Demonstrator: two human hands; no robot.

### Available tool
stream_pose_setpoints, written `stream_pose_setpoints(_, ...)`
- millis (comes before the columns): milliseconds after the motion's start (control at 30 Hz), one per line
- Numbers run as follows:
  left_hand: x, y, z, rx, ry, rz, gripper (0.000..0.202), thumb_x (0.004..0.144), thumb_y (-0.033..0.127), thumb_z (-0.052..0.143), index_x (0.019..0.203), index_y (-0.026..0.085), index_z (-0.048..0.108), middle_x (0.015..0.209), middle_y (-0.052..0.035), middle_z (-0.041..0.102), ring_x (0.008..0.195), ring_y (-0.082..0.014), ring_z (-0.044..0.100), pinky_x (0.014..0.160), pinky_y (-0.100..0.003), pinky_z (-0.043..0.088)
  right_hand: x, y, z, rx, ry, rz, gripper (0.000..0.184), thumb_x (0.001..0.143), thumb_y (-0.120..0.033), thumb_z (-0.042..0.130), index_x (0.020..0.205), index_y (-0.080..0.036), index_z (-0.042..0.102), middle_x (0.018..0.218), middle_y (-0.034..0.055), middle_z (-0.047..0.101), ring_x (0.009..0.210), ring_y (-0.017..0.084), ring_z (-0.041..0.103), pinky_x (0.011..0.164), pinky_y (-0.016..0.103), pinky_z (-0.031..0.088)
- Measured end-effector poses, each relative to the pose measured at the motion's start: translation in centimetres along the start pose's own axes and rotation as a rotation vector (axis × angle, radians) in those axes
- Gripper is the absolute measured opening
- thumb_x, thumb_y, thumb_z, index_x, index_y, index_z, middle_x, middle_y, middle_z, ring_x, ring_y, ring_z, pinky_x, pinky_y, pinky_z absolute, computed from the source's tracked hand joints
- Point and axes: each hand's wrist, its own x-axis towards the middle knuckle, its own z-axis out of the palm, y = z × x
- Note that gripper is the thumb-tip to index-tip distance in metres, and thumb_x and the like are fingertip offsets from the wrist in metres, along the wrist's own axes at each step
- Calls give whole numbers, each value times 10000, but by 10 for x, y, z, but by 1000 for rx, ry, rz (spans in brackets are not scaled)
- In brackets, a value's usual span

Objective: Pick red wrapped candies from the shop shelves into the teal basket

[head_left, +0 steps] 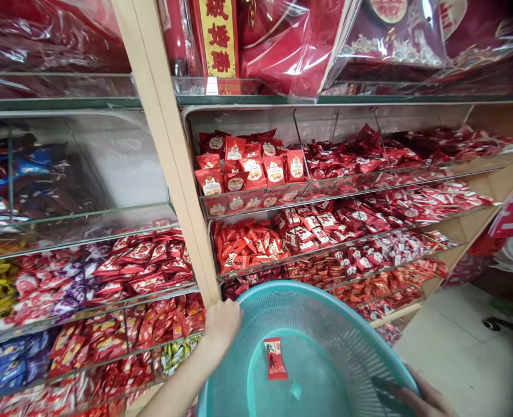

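Observation:
A large teal plastic basket [299, 289] with mesh sides is held in front of the candy shelves. My left hand [224, 321] is closed over its left rim, beside the wooden post. At the lower right, my right hand [425, 394] grips the opposite rim, partly hidden by the basket wall and cut off by the frame edge. On the basket's floor lies one red wrapped candy [276, 360] with dark lettering. Near it is a small pale teal piece [296, 390], whose kind I cannot make out.
Glass-fronted shelves hold red candy packets [251, 246], cookie packets [254, 171] and blue wrapped sweets [10, 362]. A wooden post [164, 133] divides the shelving. Above are plastic-wrapped red goods [286, 46]. Tiled floor [451, 341] and a black caster [491, 324] show at right.

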Motion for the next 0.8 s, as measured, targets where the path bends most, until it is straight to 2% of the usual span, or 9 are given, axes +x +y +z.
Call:
stream_pose_setpoints(67,0,6,-11,9,15,25,359,864,302,362,894,100,657,880,-179,638,811,-262,623,670,-365,476,-3,-9,5,26,-51,15,520,527,-440,587,961,-159,636,993,103,671,936,297,607,781,331,509)
stream_pose_setpoints(133,6,7,-16,-18,73,130,375,871,332,344,935,107,637,904,-163,631,834,-246,614,698,-356,476,-7,-15,12,87,-114,49,541,558,-406,576,1038,-159,609,1045,95,653,936,282,610,773,322,511)
stream_pose_setpoints(200,18,3,-12,-58,155,278,353,869,341,351,1019,136,596,956,-135,618,907,-220,587,777,-340,459,-9,-16,17,144,-176,94,546,590,-379,558,1092,-167,583,1069,86,643,905,267,624,740,318,519)
stream_pose_setpoints(267,32,-2,0,-89,184,384,325,872,329,354,1051,168,573,1013,-112,598,960,-200,560,833,-324,438,-9,-15,19,155,-213,114,530,588,-360,559,1081,-166,591,1039,84,655,876,263,632,720,314,521)
stream_pose_setpoints(333,43,-5,17,-118,231,374,322,882,310,332,1086,180,544,1028,-102,583,970,-188,545,835,-313,435,-6,-10,18,133,-222,105,507,572,-353,569,1037,-156,612,992,86,670,875,270,628,718,312,518)
stream_pose_setpoints(433,51,-4,45,-166,300,351,356,899,341,267,1028,193,565,1025,-81,567,998,-182,516,852,-310,424,-2,-3,16,90,-220,82,464,566,-366,572,970,-149,639,945,89,680,870,277,623,709,313,515)
stream_pose_setpoints(567,52,-1,74,-193,321,284,380,901,341,260,1153,189,500,1116,-78,545,1019,-180,504,877,-309,406,-3,-6,12,36,-216,23,406,592,-383,578,918,-156,662,943,88,680,852,269,624,726,309,508)
stream_pose_setpoints(700,51,-1,85,-180,372,267,396,905,331,243,1169,172,491,1120,-80,543,1022,-198,479,885,-338,386,-6,-14,8,4,-210,-36,376,582,-370,609,890,-165,681,948,86,682,851,272,622,745,312,504)
stream_pose_setpoints(800,50,-1,79,-166,405,272,382,905,326,246,1131,176,514,1058,-75,548,975,-197,471,854,-339,386,-7,-11,5,-6,-168,-56,412,556,-372,614,898,-155,686,944,100,684,847,281,624,736,309,509)
